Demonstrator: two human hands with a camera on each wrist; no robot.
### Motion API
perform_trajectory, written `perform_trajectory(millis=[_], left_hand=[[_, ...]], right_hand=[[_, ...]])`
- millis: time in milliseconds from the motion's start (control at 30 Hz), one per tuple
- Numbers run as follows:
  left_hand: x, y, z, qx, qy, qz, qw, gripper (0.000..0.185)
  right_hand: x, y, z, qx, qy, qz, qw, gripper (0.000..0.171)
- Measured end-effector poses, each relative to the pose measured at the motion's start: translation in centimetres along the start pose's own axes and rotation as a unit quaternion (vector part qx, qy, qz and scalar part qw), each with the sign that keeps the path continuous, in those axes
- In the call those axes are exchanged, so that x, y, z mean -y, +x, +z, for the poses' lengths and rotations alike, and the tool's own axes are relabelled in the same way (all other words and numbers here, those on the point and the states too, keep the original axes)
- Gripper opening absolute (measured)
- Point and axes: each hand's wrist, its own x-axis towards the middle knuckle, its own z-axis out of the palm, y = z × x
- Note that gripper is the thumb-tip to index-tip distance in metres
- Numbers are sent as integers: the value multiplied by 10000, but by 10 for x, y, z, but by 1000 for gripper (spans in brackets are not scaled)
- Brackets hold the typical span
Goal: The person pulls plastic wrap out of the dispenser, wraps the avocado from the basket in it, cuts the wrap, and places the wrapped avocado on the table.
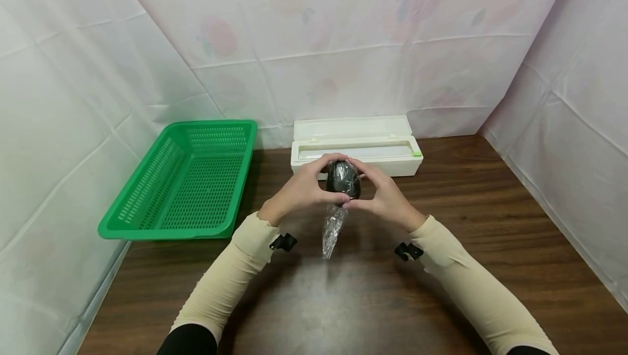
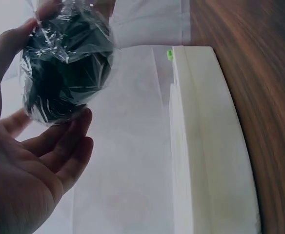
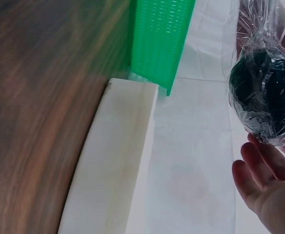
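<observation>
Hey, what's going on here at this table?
A person holds a dark round object wrapped in clear film up between both hands, left hand and right hand curled around it. A twisted tail of film hangs below it over the wooden table. Behind the hands sits an open white wrap dispenser, and a green basket stands to the left.

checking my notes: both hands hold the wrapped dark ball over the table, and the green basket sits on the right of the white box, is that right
Not quite. The green basket sits to the left of the white box, not the right, as the head view shows. The rest holds: the left hand and right hand hold the wrapped dark ball over the table.
</observation>
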Motion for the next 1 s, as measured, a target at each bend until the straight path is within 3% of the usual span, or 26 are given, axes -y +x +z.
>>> perform_trajectory(millis=[133, 267, 467, 733, 867, 1000], left_hand=[[2, -3, -3, -131, -574, -290, 9978, 74], [2, -3, -6, -154, -922, -358, 9950, 73], [2, -3, -8, 100, -826, -385, 9958, 71], [-3, 1, -7, 135, -174, -372, 9991, 68], [-5, 2, -7, 146, -343, -394, 9985, 68], [-4, 2, -5, -169, -670, -572, 9960, 68]], right_hand=[[4, 4, -3, 309, 656, 443, 9964, 90], [5, 5, -5, 461, 815, 691, 9932, 88], [1, 5, -3, 352, 543, 524, 9965, 83], [2, 3, 0, -29, 576, 510, 9970, 81], [3, 3, -1, 1, 596, 514, 9969, 83], [3, 6, -1, 240, 866, 703, 9935, 87]])
